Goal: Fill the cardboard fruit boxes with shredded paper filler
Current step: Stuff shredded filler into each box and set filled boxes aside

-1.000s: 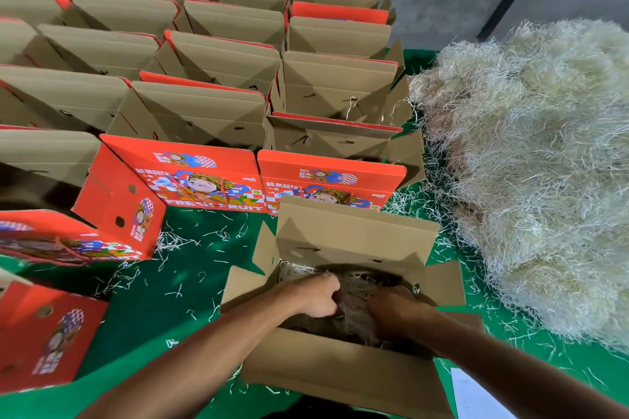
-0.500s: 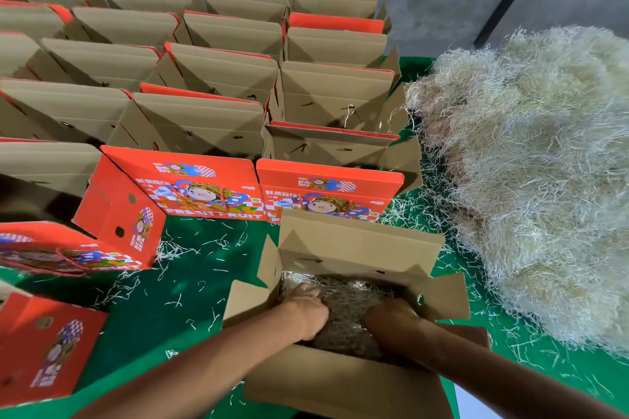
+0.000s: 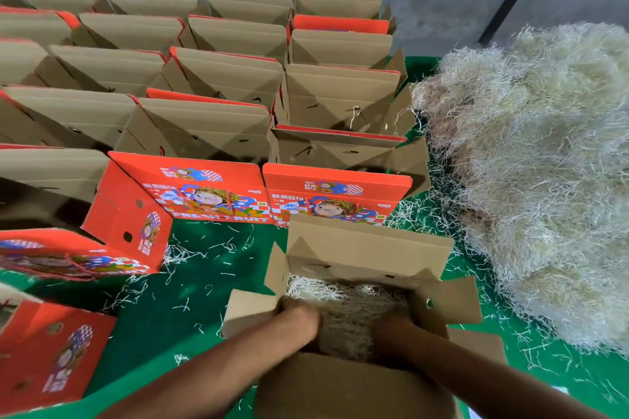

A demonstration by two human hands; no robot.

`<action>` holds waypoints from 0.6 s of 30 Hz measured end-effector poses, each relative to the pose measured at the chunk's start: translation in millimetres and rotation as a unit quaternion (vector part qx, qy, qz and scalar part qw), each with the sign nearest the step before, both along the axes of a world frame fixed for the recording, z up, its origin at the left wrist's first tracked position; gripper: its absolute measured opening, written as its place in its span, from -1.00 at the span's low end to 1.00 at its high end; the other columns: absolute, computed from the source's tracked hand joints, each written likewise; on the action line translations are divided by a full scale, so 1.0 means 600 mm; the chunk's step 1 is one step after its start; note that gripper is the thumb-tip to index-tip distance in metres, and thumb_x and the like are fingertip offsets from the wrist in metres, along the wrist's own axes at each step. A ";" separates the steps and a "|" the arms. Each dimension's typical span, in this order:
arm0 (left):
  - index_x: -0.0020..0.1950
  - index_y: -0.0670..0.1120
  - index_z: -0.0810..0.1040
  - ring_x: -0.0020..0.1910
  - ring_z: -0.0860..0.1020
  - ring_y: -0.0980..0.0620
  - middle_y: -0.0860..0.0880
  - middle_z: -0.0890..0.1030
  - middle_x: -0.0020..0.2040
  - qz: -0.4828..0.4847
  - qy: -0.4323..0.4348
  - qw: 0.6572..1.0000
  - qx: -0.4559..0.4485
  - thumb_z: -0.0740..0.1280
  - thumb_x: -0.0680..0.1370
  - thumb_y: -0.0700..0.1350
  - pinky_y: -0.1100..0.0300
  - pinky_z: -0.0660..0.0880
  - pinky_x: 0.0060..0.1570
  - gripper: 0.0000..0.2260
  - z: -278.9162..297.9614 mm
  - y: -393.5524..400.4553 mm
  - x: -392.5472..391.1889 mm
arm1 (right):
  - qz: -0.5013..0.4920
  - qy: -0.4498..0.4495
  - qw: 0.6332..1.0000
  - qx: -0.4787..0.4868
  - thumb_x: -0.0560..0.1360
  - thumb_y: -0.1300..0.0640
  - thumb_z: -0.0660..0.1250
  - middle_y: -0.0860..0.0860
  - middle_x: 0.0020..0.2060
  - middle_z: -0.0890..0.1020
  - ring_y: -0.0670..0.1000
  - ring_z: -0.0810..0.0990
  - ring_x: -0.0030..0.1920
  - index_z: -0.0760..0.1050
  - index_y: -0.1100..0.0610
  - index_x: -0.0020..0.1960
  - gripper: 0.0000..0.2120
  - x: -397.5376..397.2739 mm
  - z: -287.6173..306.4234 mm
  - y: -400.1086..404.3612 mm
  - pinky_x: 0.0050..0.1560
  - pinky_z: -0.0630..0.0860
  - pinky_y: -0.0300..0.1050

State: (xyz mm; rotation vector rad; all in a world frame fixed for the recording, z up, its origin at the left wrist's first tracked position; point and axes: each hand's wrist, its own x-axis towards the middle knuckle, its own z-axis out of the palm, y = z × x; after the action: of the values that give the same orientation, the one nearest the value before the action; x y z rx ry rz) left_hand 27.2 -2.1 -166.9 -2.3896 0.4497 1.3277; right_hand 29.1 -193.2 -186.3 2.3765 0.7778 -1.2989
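Observation:
An open brown cardboard box [image 3: 367, 248] stands in front of me on the green cloth, its flaps spread out. Pale shredded paper filler [image 3: 347, 313] covers the inside of it. My left hand [image 3: 301, 318] is down in the box at its left wall, in the filler. My right hand [image 3: 391, 328] is in the filler at the right side. Both hands are blurred and their fingers are buried in the paper, so how they lie is hidden. A large heap of shredded paper [image 3: 544, 180] lies to the right of the box.
Several rows of open red-and-brown fruit boxes [image 3: 211, 126] fill the back and left. Two printed red boxes [image 3: 333, 194] stand just behind my box, another red box [image 3: 51, 350] at the near left. Loose paper strands litter the green cloth [image 3: 211, 282]. A grey wall runs behind.
Both hands have pulled back toward me and sunk lower in the box, the left one moving to the left wall. More of the filler between them now shows.

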 end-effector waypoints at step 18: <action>0.33 -0.32 0.40 0.27 0.49 -0.25 -0.29 0.47 0.33 0.118 0.032 0.982 -0.145 0.23 0.56 -0.38 -0.06 0.43 0.25 -0.67 0.004 -0.039 0.024 | -0.153 0.081 0.978 0.120 0.56 0.04 0.26 0.13 0.17 0.61 0.20 0.59 0.17 0.53 0.08 0.26 -0.69 0.033 0.047 0.042 0.03 0.48 -0.01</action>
State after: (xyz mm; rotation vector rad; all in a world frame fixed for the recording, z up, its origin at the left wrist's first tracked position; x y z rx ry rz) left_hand 41.8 -25.3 -164.7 -2.7138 0.4112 1.5367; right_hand 48.6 -168.0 -158.0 2.6897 0.6635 -1.6182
